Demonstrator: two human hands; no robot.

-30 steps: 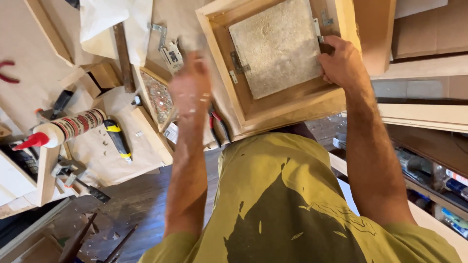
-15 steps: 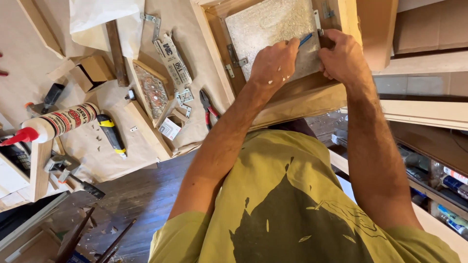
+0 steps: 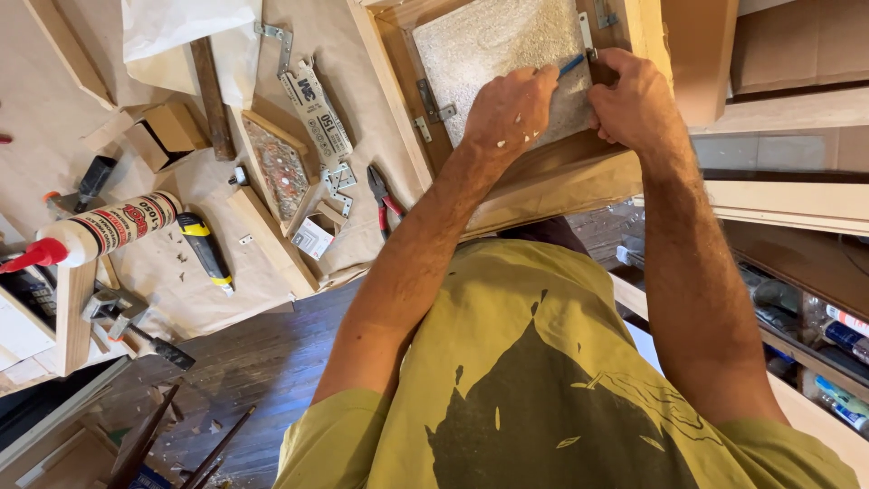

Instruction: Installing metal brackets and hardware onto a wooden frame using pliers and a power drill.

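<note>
Your left hand (image 3: 511,113) lies knuckles-up on the pale textured panel (image 3: 493,45) set inside the wooden frame (image 3: 543,186), its fingertips closed on a thin blue tool (image 3: 571,64), probably a pencil, though the shaft is mostly hidden. Your right hand (image 3: 634,95) sits just beside it, curled over the panel's right edge near a small metal clip (image 3: 605,15); you cannot tell what its fingers pinch underneath. The frame rests on the paper-covered bench (image 3: 172,263). Well apart to the left lie red-handled pliers (image 3: 385,197), a smaller framed panel (image 3: 276,167), a yellow-and-black knife (image 3: 204,249) and a glue bottle (image 3: 104,231).
</note>
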